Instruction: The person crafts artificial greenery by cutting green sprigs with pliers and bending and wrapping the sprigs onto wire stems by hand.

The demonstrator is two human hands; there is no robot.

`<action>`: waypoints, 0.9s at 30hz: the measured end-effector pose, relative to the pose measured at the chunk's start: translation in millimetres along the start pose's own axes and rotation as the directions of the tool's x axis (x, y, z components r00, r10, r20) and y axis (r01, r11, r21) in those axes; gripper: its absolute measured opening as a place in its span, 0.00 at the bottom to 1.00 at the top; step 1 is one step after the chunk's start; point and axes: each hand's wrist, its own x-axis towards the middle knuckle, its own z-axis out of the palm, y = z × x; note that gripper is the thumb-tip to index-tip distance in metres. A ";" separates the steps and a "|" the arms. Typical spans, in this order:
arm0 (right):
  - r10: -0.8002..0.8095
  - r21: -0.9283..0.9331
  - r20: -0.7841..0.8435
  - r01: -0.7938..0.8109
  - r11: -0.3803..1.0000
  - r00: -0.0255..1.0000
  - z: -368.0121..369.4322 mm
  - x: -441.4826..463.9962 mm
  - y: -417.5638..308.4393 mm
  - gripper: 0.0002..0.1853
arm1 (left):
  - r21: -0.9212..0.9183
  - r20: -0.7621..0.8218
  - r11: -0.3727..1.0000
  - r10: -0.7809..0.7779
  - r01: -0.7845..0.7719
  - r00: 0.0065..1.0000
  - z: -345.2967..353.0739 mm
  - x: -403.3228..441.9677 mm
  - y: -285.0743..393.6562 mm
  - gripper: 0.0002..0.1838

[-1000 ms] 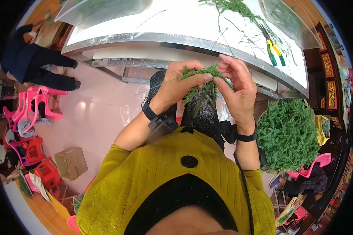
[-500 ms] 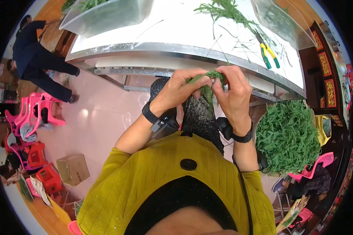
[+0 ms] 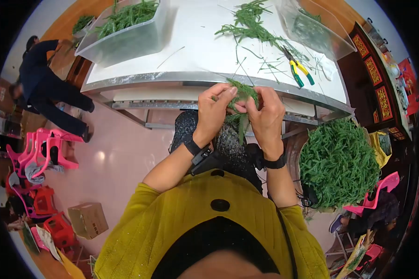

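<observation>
Over my lap, close to the table's front edge, green artificial pine sprigs (image 3: pixel 243 89) are bent into what looks like a small loop, with a tail hanging down. My left hand (image 3: pixel 211 113) pinches the left side of them between thumb and fingers. On the other side, my right hand (image 3: pixel 268 117) grips the sprigs with its thumb and fingers drawn together. The fingers partly cover the greenery, so any wire there cannot be made out. Pliers (image 3: pixel 300 71) with yellow-green handles lie on the white table (image 3: pixel 195 56), beside loose sprigs and thin stems (image 3: pixel 253 28).
Clear plastic bins (image 3: pixel 121 46) with greenery stand at the table's left and right. A big heap of green sprigs (image 3: pixel 338 162) fills a container at my right. Pink chairs (image 3: pixel 46 149), a cardboard box (image 3: pixel 88 219) and another person (image 3: pixel 46 83) are to the left.
My hands have shifted slightly left and down in view with the sprigs, which now show a more open loop. The camera view has tilted, showing more of the tabletop.
</observation>
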 end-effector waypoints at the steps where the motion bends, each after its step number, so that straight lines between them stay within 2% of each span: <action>1: 0.055 0.018 0.003 -0.055 0.998 0.998 0.9 0.6 0.9 0.09 | -0.019 0.012 0.994 -0.108 0.108 0.994 -0.9 3.5 4.1 0.09; 3: 0.116 0.042 0.005 -0.116 0.992 0.993 2.7 2.2 -0.6 0.09 | -0.052 0.042 0.944 -0.323 0.325 0.945 -3.3 12.4 13.9 0.10; 6: 0.104 0.054 -0.015 -0.103 0.993 0.994 7.0 2.6 -4.0 0.08 | -0.277 0.256 0.893 -0.286 0.354 0.923 -20.7 26.4 -12.0 0.12; 9: 0.057 0.083 -0.045 -0.053 0.995 0.997 12.8 2.6 -3.5 0.08 | -0.289 0.126 0.883 -0.348 0.370 0.929 -14.2 30.8 -16.9 0.16; 12: 0.092 0.151 -0.048 -0.084 0.985 0.995 13.2 7.3 -7.8 0.07 | -0.382 0.335 0.771 -0.399 0.510 0.854 -11.5 33.8 -1.6 0.21; 14: 0.143 0.205 -0.037 -0.133 0.970 0.989 13.3 12.1 -6.7 0.07 | -0.383 0.377 0.754 -0.400 0.534 0.835 2.2 32.8 15.7 0.23; 15: 0.055 0.128 -0.077 -0.045 0.991 0.996 13.9 15.6 -3.8 0.07 | -0.382 0.399 0.744 -0.401 0.547 0.824 7.3 32.9 19.7 0.24; 17: -0.130 -0.037 -0.130 0.126 0.991 0.983 15.8 24.1 6.2 0.07 | -0.379 0.374 0.793 -0.341 0.478 0.862 7.9 39.9 12.5 0.24; 21: -0.073 -0.080 -0.023 0.071 0.994 0.997 18.2 37.8 18.5 0.07 | -0.292 0.282 0.887 -0.278 0.358 0.918 9.8 60.8 4.9 0.23; 24: 0.001 -0.021 0.124 0.002 1.000 0.992 17.3 57.6 34.1 0.11 | -0.364 0.377 0.835 -0.273 0.412 0.885 -3.0 99.6 -14.5 0.21; 25: -0.020 -0.016 0.074 0.021 1.000 0.997 13.1 62.8 43.8 0.17 | -0.377 0.346 0.812 -0.323 0.446 0.881 -2.2 109.2 -9.7 0.20; 26: -0.091 -0.110 0.033 0.094 0.989 0.995 1.4 70.0 56.0 0.24 | -0.410 0.362 0.767 -0.360 0.494 0.860 -5.4 122.2 -7.2 0.20; 27: -0.172 -0.309 0.002 0.164 0.937 0.985 -10.6 78.9 73.3 0.26 | -0.445 0.376 0.717 -0.394 0.536 0.839 -10.6 136.8 -6.5 0.19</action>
